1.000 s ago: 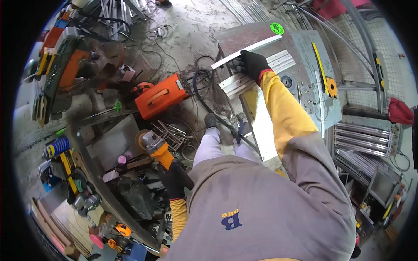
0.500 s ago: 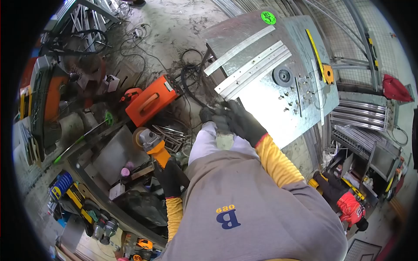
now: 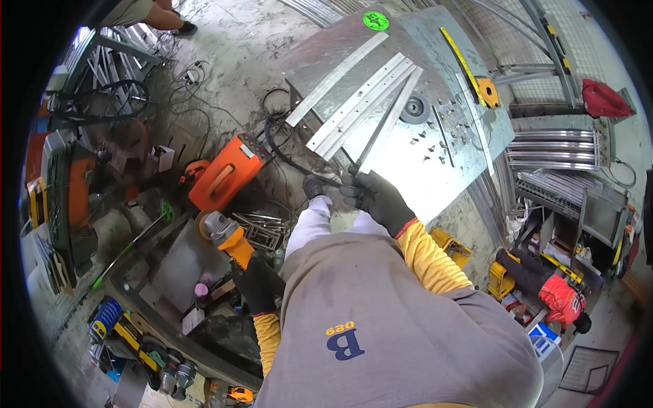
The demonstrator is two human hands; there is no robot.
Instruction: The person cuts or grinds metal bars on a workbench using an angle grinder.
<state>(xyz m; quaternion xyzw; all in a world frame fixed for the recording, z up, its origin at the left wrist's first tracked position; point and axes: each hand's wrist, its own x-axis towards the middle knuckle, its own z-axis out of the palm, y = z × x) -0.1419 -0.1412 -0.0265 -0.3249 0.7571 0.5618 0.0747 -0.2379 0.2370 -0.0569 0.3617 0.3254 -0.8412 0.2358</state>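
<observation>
My left hand (image 3: 256,280), in a dark glove, is closed around the body of an orange-and-grey angle grinder (image 3: 231,238). The grinder's disc faces up and away, beside the steel bin. In a matching glove, my right hand (image 3: 378,201) grips the near end of a long metal strip (image 3: 393,114) at the table's left edge. That strip slants across the metal table (image 3: 425,180), its far end by the drilled metal bars (image 3: 360,107). Another flat bar (image 3: 338,78) lies farther left. A round black disc (image 3: 415,109) sits on the table, right of the held strip.
Several small metal pieces (image 3: 426,146) and a yellow level (image 3: 459,61) lie on the table. An orange machine (image 3: 228,173) with cables stands on the floor to the left. Another person in a red top (image 3: 563,299) is low at right; a person's leg (image 3: 160,17) shows top left.
My right hand has taken hold of a strip, which now lies at an angle to the other bars. The view has shifted, and a leg has come in at top left.
</observation>
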